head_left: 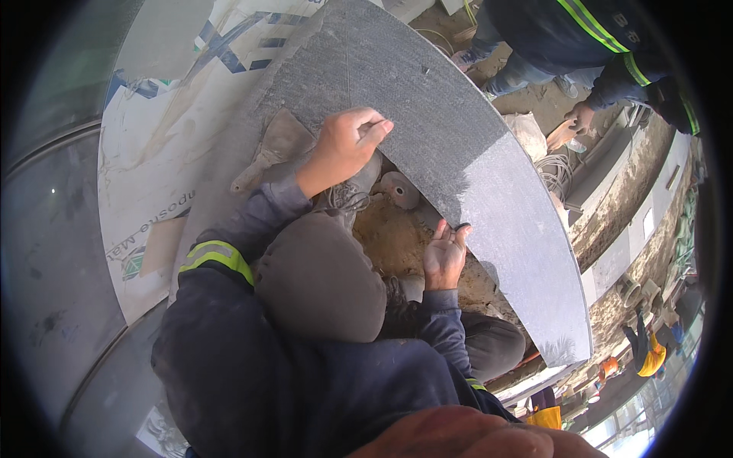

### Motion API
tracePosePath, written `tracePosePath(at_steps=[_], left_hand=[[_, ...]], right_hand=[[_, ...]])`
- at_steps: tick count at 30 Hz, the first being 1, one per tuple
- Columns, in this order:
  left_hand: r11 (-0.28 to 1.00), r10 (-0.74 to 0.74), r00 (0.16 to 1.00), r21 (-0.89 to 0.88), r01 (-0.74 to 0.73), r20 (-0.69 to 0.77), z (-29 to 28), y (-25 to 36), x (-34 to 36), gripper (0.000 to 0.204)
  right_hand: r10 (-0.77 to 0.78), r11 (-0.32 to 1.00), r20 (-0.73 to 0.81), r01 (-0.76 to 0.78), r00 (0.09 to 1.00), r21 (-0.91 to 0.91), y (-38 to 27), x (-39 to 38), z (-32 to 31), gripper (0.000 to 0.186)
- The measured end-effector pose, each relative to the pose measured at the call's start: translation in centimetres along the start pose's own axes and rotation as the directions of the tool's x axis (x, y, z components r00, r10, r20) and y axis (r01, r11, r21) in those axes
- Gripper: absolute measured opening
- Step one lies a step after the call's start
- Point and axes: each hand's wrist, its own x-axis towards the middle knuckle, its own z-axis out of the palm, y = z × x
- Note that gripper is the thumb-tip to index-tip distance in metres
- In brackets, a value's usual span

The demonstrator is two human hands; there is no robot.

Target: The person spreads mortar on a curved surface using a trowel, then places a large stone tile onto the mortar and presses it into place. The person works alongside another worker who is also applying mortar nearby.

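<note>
A large grey stone slab [397, 84] with a curved outer edge stretches across in front of me. My left hand [347, 149] is raised over its near edge, fingers curled and thumb pressed against them. Whatever they may hold is hidden. My right hand [444, 259] is turned palm up at the slab's near edge, fingertips meeting around a small dark piece [461, 227] too small to name. Between the hands, below the slab, lies a round grey disc [398, 189] with a small hole. A dusty, pale cloth-like thing [284, 141] rests beside my left wrist.
White printed sheeting [153, 168] covers the surface at left, beside a dark panel [53, 229]. Far right, a co-worker [565, 38] holds a flat brown piece [561, 135]. Coiled cable [556, 174] and long pale slabs [637, 229] lie there. Other people [650, 355] are farther off.
</note>
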Motion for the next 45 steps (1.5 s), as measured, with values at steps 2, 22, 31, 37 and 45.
tracePosePath(at_steps=[2, 22, 31, 37, 45], left_hand=[[0.917, 0.396, 0.918, 0.053, -0.395, -0.008, 2.7, 1.1, 5.6, 0.018], [0.707, -0.032, 0.710, 0.518, -0.481, 0.704, 12.3, -1.0, 25.3, 0.070], [0.750, -0.069, 0.701, 0.500, -0.433, 0.710, 11.9, -0.5, 25.4, 0.060], [0.767, -0.062, 0.720, 0.495, -0.409, 0.691, 11.7, -0.3, 25.3, 0.056], [0.807, 0.220, 0.655, 0.243, -0.539, 0.723, 12.6, -4.0, 27.5, 0.048]], right_hand=[[0.002, 1.000, -0.018, -0.002, 1.000, -0.016, 0.1, -0.4, 0.5, 0.044], [-0.113, -0.229, 0.589, 0.555, 0.800, -0.799, -21.2, 16.7, 9.3, 0.076], [0.182, -0.470, 0.589, 0.596, 0.787, -0.651, -21.9, 20.6, 6.9, 0.059], [0.091, -0.413, 0.683, 0.651, 0.725, -0.637, -21.1, 19.1, 8.1, 0.056], [-0.061, -0.052, 0.573, 0.571, 0.817, -0.819, -21.6, 18.2, 8.3, 0.080]])
